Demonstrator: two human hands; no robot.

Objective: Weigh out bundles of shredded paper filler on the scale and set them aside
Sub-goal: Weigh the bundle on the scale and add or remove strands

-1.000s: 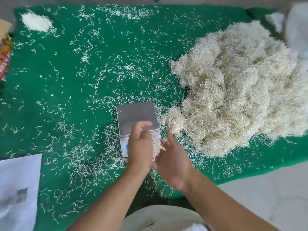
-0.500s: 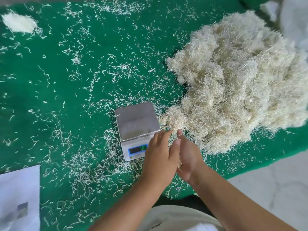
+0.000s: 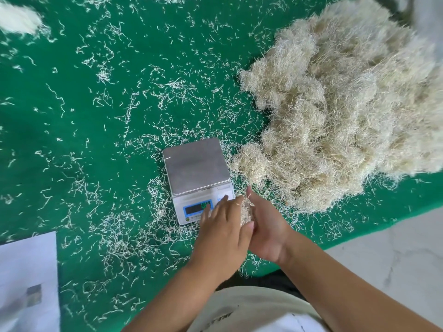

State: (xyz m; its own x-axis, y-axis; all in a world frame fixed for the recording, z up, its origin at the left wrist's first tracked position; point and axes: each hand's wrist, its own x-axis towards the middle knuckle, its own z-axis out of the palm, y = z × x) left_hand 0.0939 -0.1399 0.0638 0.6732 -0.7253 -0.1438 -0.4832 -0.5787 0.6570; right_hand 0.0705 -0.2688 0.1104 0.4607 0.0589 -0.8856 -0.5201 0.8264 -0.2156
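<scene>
Bundle [image 3: 245, 213] pressed between my two palms, just in front of the scale [image 3: 197, 173], near its display. Left hand [image 3: 223, 232] lies over it with fingers straight; right hand [image 3: 266, 226] cups it from the other side, thumb up. Neither hand pinches; it is a flat squeeze, palm to palm.

Pan of the scale is bare. Display is lit but the digits are too blurred to read.

Step in hand, as I judge it: compacting a weighed portion before setting it aside. To do it well:
- roll gently, so strands tuck in and do not shed onto the mat [image 3: 107, 130]
- keep hands off the scale body so the reading is not disturbed
- carry it away in one closed cup; loose ends will drop

Look of the bundle: only a narrow strip shows between the palms, pale cream, thin crinkled strands, springy and tangled. Most of it is hidden.

The pile [image 3: 335, 116] lies right of the scale, one tuft almost touching the pan edge. Stray strands litter the mat all around
</scene>
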